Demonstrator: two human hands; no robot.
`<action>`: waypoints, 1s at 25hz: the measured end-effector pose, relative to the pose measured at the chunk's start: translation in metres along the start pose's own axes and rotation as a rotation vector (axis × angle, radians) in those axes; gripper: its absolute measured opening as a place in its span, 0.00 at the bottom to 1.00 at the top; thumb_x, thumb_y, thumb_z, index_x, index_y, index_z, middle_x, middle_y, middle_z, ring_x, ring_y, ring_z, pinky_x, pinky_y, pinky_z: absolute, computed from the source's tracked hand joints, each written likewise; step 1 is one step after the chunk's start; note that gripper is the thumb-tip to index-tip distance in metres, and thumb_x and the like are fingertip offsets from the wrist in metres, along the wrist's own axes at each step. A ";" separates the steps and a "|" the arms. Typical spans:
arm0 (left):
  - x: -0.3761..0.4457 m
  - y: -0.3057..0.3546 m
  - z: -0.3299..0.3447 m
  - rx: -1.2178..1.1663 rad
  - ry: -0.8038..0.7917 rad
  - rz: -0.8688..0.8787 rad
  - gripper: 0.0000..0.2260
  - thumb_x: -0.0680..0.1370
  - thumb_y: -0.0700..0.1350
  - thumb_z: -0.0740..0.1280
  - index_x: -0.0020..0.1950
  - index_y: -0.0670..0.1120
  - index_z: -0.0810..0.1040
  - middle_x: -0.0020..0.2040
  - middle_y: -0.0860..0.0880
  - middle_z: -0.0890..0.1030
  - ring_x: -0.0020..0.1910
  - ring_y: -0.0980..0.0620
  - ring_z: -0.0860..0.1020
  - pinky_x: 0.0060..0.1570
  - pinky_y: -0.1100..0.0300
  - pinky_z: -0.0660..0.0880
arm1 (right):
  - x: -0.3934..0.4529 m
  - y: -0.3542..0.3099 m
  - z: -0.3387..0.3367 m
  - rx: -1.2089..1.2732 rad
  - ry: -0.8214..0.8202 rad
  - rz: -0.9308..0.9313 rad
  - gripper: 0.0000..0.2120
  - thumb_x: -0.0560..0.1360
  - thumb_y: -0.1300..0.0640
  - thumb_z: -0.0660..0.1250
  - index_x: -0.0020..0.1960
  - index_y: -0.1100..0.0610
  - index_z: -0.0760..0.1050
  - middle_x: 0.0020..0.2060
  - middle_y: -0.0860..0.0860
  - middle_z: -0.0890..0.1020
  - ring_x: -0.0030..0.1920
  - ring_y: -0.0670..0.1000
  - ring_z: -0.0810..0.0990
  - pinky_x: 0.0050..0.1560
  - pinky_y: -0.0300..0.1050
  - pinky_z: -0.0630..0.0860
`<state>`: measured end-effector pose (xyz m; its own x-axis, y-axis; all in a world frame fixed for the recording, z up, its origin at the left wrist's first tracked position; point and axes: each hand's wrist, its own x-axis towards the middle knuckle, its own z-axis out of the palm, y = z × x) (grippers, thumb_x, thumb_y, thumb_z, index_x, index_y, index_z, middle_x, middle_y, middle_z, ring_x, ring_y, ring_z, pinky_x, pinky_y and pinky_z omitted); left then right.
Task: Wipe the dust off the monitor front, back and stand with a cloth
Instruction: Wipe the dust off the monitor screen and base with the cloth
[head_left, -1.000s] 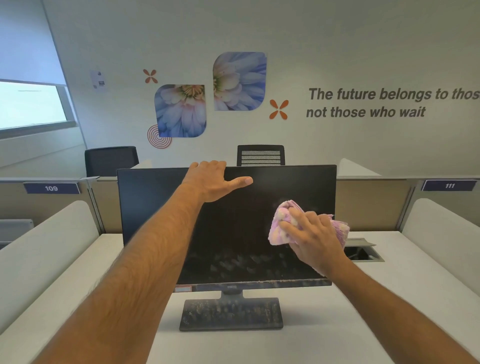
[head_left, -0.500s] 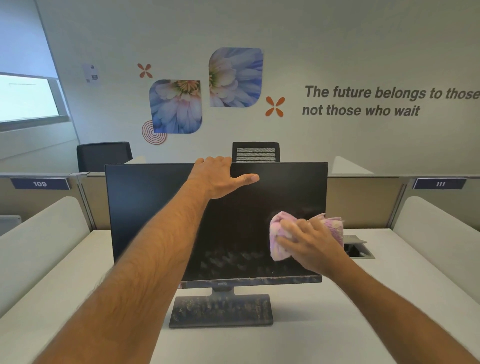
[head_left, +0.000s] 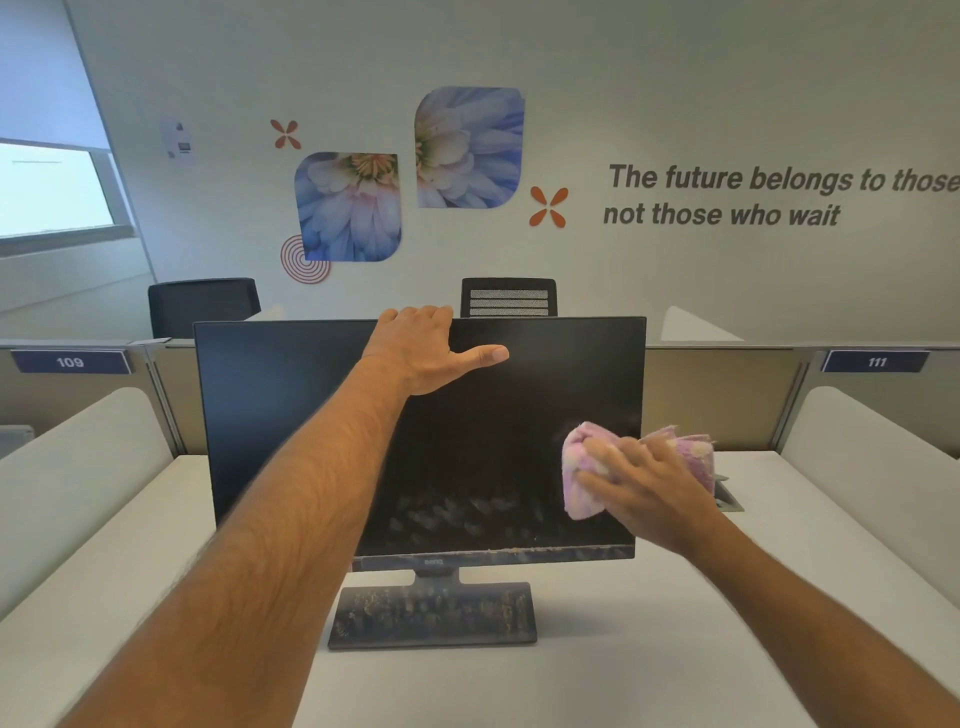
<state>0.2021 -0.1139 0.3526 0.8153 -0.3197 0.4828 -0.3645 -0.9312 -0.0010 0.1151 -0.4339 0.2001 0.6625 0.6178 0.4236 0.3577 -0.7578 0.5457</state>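
A black monitor (head_left: 280, 405) stands on a white desk, its screen off and facing me. Dust smears show along the lower screen and on the flat rectangular stand base (head_left: 434, 616). My left hand (head_left: 423, 353) grips the monitor's top edge near the middle, fingers over the back, thumb lying on the screen. My right hand (head_left: 649, 488) presses a bunched pink cloth (head_left: 579, 467) against the right part of the screen, close to its right edge. Part of the cloth sticks out past the bezel.
The white desk (head_left: 649, 665) has padded side dividers (head_left: 78, 483) left and right. A cable hatch (head_left: 730, 501) sits behind the monitor's right edge. A low partition with number plates 109 and 111 runs behind, with two black chairs (head_left: 202, 306) beyond it.
My right hand has slid the cloth to the right across the screen, toward the right bezel. My left hand keeps its hold on the top edge.
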 end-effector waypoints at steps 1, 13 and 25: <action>0.000 0.000 0.000 -0.001 0.002 0.001 0.38 0.65 0.83 0.43 0.50 0.51 0.65 0.56 0.47 0.80 0.52 0.44 0.78 0.63 0.41 0.72 | 0.001 0.003 -0.002 0.027 0.025 0.109 0.31 0.62 0.53 0.83 0.63 0.52 0.77 0.64 0.59 0.77 0.53 0.62 0.80 0.47 0.58 0.80; 0.002 -0.001 0.004 0.002 0.016 -0.011 0.40 0.64 0.84 0.42 0.48 0.51 0.66 0.53 0.47 0.79 0.49 0.46 0.76 0.61 0.42 0.73 | -0.011 0.016 0.000 0.028 0.067 0.204 0.30 0.61 0.55 0.83 0.62 0.54 0.78 0.64 0.62 0.78 0.50 0.64 0.80 0.44 0.58 0.80; 0.003 -0.001 0.006 0.018 0.031 -0.011 0.41 0.63 0.84 0.42 0.48 0.50 0.69 0.46 0.52 0.72 0.45 0.48 0.73 0.59 0.42 0.73 | -0.054 0.010 0.033 -0.001 -0.022 -0.057 0.32 0.60 0.55 0.82 0.62 0.50 0.77 0.65 0.59 0.78 0.54 0.62 0.81 0.47 0.59 0.80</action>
<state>0.2077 -0.1152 0.3494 0.8046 -0.3041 0.5101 -0.3473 -0.9377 -0.0111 0.1045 -0.4815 0.1588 0.6552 0.6551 0.3762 0.3945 -0.7214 0.5691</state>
